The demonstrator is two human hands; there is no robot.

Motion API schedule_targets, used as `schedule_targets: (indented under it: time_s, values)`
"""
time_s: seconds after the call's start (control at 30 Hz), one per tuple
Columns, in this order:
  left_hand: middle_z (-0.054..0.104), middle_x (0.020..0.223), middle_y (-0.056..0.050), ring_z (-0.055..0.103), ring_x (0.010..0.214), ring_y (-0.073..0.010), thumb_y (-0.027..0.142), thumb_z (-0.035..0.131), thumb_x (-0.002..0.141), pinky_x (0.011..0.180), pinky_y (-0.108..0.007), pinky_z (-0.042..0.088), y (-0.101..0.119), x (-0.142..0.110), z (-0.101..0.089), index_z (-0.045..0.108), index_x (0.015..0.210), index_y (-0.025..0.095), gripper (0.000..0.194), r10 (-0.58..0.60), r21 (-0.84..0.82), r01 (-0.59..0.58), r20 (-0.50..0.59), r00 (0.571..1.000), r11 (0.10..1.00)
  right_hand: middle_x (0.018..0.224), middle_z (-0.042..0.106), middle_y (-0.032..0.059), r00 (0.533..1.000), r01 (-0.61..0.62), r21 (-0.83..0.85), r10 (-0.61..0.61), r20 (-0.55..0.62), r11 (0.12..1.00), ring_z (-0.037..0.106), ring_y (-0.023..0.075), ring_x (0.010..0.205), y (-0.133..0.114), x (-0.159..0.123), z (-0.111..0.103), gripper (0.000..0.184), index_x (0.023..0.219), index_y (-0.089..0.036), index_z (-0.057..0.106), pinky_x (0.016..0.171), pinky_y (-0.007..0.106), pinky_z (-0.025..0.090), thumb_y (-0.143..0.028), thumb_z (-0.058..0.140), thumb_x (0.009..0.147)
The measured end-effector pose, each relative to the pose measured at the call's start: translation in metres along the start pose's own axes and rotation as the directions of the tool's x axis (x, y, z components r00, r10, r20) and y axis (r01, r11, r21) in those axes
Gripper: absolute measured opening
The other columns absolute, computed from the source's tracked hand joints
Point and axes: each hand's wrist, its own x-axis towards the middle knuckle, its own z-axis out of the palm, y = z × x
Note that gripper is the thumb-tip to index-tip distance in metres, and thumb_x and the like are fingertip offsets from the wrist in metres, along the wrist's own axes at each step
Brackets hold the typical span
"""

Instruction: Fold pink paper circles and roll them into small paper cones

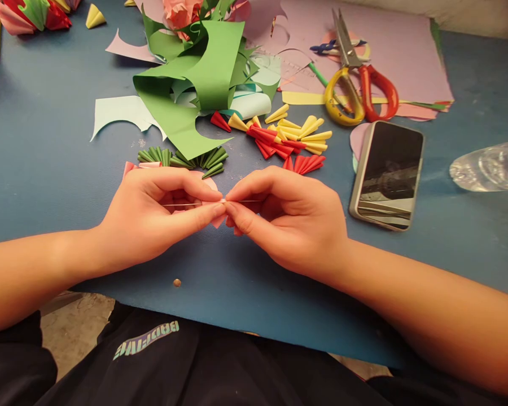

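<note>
My left hand (161, 217) and my right hand (283, 217) meet fingertip to fingertip over the blue table (46, 163). Between them they pinch a small pink paper piece (218, 219) with a thin needle or wire (182, 204) running through it. More pink paper (138, 166) pokes out behind my left hand. Just beyond lie folded green paper cones (182, 159), red cones (275, 145) and yellow cones (305, 132).
A curled green paper offcut (203, 73) sits at the back centre. On the purple sheet (406, 51) rest scissors with yellow and red handles (355, 93). A phone (387, 175) lies face up at the right, a clear plastic bottle (489, 166) beyond it. Paper flowers (34, 14) are far left.
</note>
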Motion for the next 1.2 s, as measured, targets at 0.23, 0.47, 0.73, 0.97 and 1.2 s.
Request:
schedule_targets:
  time_s: [0.23,0.47,0.73,0.97,1.2]
  values:
    - [0.080,0.087,0.000,0.075,0.077,-0.0177,0.025,0.086,0.083,0.076,-0.033,0.066,-0.0029,0.0007,-0.0012,0.079,0.082,0.028,0.007,0.106,0.188,-0.093,-0.062,0.992,0.978,0.085,0.076,0.0038,1.000,-0.014,0.015,0.014,-0.005,1.000,0.071,0.0174,0.074,0.0008,0.0049,-0.0030,0.011,0.087,-0.023,0.072,0.069,0.033,0.064,-0.031,0.076,0.094]
    - [0.079,0.085,0.001,0.077,0.077,-0.0190,0.031,0.094,0.077,0.071,-0.031,0.064,0.0004,0.0023,-0.0040,0.076,0.102,0.027,0.032,0.055,0.237,-0.035,-0.077,0.995,0.971,0.084,0.076,0.0041,0.995,-0.094,0.073,0.095,-0.013,0.993,0.071,0.0197,0.082,-0.0006,0.0088,-0.0052,0.022,0.080,-0.023,0.074,0.074,0.035,0.063,-0.040,0.086,0.086]
    - [0.071,0.084,0.003,0.072,0.071,-0.0136,0.033,0.102,0.065,0.058,-0.023,0.061,-0.0006,0.0066,-0.0004,0.060,0.095,0.024,0.052,-0.053,0.110,0.073,-0.172,0.984,0.991,0.088,0.078,0.0041,0.990,-0.003,-0.005,0.002,-0.144,1.000,0.072,0.0200,0.084,0.0037,0.0041,0.0012,0.012,0.088,-0.023,0.076,0.077,0.037,0.064,-0.031,0.085,0.088]
    - [0.081,0.095,0.000,0.080,0.087,-0.0187,0.029,0.094,0.079,0.077,-0.029,0.070,0.0022,0.0018,0.0009,0.072,0.090,0.023,0.026,-0.076,0.025,0.078,-0.079,0.994,0.997,0.096,0.081,0.0046,0.984,0.119,-0.168,-0.138,-0.111,0.979,0.073,0.0223,0.085,0.0051,0.0006,0.0010,0.011,0.097,-0.029,0.081,0.078,0.040,0.063,-0.020,0.077,0.092]
    - [0.083,0.094,-0.002,0.080,0.083,-0.0200,0.025,0.095,0.076,0.076,-0.030,0.072,-0.0030,0.0016,0.0004,0.079,0.090,0.021,0.022,-0.040,0.098,0.049,-0.088,0.995,0.994,0.095,0.083,0.0024,0.995,0.103,-0.307,-0.101,0.023,0.946,0.075,0.0203,0.080,-0.0014,0.0039,-0.0056,0.017,0.097,-0.030,0.082,0.077,0.037,0.063,-0.015,0.076,0.090]
